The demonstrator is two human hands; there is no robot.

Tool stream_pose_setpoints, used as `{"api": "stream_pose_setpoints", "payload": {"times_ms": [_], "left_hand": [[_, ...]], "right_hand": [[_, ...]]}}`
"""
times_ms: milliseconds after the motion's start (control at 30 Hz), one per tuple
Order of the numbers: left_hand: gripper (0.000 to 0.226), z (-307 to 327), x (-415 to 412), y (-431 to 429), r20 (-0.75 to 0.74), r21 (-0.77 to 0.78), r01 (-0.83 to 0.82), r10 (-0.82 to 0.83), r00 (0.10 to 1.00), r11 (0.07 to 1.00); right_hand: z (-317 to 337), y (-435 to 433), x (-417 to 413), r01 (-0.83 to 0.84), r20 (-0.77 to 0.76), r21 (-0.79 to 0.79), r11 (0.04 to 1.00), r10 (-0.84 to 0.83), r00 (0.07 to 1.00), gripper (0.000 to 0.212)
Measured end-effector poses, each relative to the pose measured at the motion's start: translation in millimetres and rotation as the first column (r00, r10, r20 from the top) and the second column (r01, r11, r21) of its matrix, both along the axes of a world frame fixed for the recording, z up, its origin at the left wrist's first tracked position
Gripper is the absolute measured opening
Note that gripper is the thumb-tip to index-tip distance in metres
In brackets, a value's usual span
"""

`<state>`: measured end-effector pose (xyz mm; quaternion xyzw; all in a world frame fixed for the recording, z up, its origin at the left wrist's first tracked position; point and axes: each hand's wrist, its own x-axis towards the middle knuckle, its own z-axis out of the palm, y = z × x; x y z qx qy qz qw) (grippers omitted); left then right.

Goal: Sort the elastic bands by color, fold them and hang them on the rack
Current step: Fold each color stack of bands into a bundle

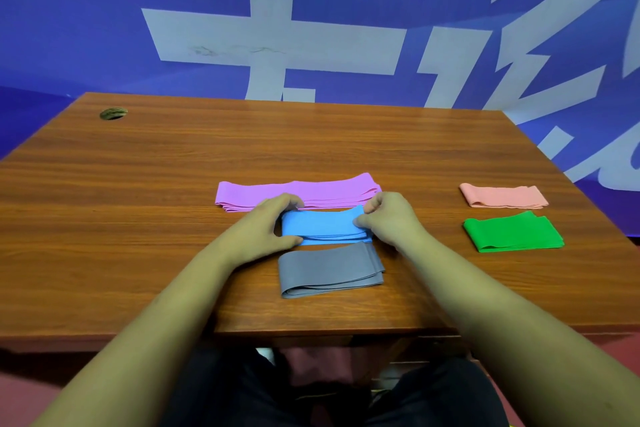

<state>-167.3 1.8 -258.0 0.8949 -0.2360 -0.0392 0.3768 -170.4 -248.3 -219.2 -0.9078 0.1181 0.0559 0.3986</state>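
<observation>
The landmark is the folded blue elastic band (325, 227), a flat, soft rubber strip lying near the middle of the brown wooden table (138, 184). It is held at both short ends. The left hand (263, 229) is closed on its left end, thumb at the near edge and fingers curled over the far edge. The right hand (388, 218) pinches the right end, where the top layer is lifted a little and curls up. So both hands are gripping the blue band, which rests on the table w/ its layers stacked.

Just behind the blue band, a long folded pink-purple elastic band (298, 192) is laid across. Just in front, touching or nearly so, a folded grey elastic band (329, 269) is seen. Well to the right are a folded salmon-pink elastic band (504, 197) and, nearer to the person than it, a folded green elastic band (512, 232). No rack is visible.

The step is judged to be approx. the last fold of the blue band; hanging is not yet done.

The band is judged very light, thin and limp, probably a bit tacky. Layers can slide apart or spring open if released carelessly. It should be taken at the folded ends, all layers pinched together, and supported at the middle when lifted, so the stack does not sag open.
</observation>
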Motion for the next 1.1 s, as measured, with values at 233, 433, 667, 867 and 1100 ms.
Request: {"api": "stream_pose_setpoints", "payload": {"times_ms": [233, 433, 667, 867, 1100], "left_hand": [[0.044, -9, -5, 2, 0.114, 0.058, 0.018, -0.025, 0.993, 0.998], [0.030, 3, -13, 12, 0.181, -0.078, -0.070, 0.083, 0.980, 0.994], [0.016, 3, 7, 48, 0.252, -0.109, -0.511, 0.521, 0.815, 0.853], [0.053, -7, 32, 55, 0.054, 0.181, -0.752, 0.757, 0.651, 0.634], [0.047, 5, 54, 55, -0.147, 0.363, -0.721, 0.800, 0.582, 0.591]], "right_hand": [[-15, 0, -3, -0.044, 0.114, -0.130, 0.991, 0.059, 0.992, 0.016], [-15, -1, -2, -0.080, 0.166, -0.260, 0.962, 0.126, 0.978, 0.032], [7, 39, 12, -0.289, 0.267, -0.347, 0.892, 0.389, 0.882, 0.032], [0, 77, 24, -0.503, 0.160, -0.404, 0.764, 0.600, 0.784, 0.034], [-6, 83, 34, -0.519, 0.080, -0.473, 0.712, 0.621, 0.780, 0.035]]}}
